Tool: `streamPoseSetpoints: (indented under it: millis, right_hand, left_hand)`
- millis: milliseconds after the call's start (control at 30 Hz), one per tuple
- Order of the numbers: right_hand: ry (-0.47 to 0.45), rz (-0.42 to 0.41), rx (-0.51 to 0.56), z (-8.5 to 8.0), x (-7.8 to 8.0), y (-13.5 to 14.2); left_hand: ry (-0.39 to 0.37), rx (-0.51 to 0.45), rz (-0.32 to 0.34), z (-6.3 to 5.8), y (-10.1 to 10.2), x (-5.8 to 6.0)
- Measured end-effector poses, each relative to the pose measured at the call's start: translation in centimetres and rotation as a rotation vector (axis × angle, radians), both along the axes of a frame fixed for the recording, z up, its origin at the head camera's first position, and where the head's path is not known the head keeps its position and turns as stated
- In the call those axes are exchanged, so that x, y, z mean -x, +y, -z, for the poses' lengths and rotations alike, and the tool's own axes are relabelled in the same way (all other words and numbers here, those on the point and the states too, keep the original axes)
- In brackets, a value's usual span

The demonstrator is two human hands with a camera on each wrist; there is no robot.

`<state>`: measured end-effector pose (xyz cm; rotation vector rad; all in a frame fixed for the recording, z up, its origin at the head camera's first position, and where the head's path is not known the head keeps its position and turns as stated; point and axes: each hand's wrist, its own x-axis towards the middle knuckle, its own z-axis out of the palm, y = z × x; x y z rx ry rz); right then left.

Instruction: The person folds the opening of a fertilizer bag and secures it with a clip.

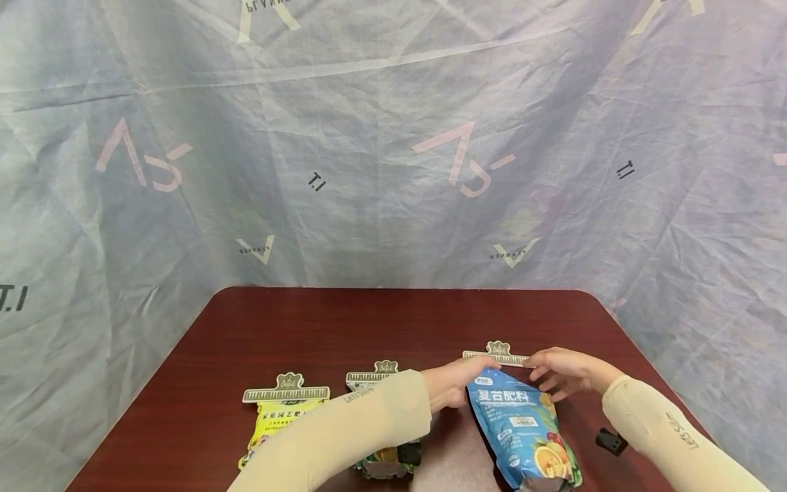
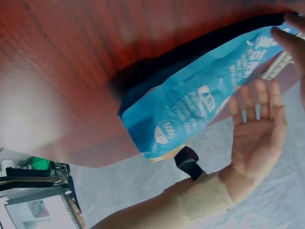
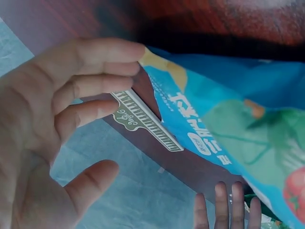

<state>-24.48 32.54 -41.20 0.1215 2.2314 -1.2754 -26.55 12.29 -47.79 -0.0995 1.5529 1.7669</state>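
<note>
Here come both arms, each in a cream, stretchy fabric sleeve, the left sleeve (image 1: 363,434) slanting forward and inward behind its hand, the right sleeve (image 1: 667,420) angling in from the other side. The bare left hand (image 1: 450,384) reaches across toward its partner, index finger leading, fingers fairly straight. And the bare right hand (image 1: 568,370), just beside it and apart: fingers loosely extended and slightly spread, thumb standing well clear, palm turned in toward the left!

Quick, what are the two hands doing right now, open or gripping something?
Left hand: open, at the top of the blue bag; whether it touches is unclear.
Right hand: open, beside the bag, holding nothing.
</note>
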Motion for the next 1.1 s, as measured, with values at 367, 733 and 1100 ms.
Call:
streamPoseSetpoints:
  millis: [367, 733, 1100]
  right_hand:
    - [0.018, -0.018, -0.092, 0.8, 0.1, 0.4]
    - [0.001, -0.009, -0.075, 0.7, 0.1, 0.5]
    - [-0.018, 0.068, 0.019, 1.7, 0.3, 1.2]
  left_hand:
    - [-0.065, -0.069, -0.011, 3.2, 1.0, 0.3]
    - [-0.063, -0.140, -0.047, 2.8, 1.6, 0.4]
    - [0.078, 0.050, -0.197, -3.2, -0.6, -3.8]
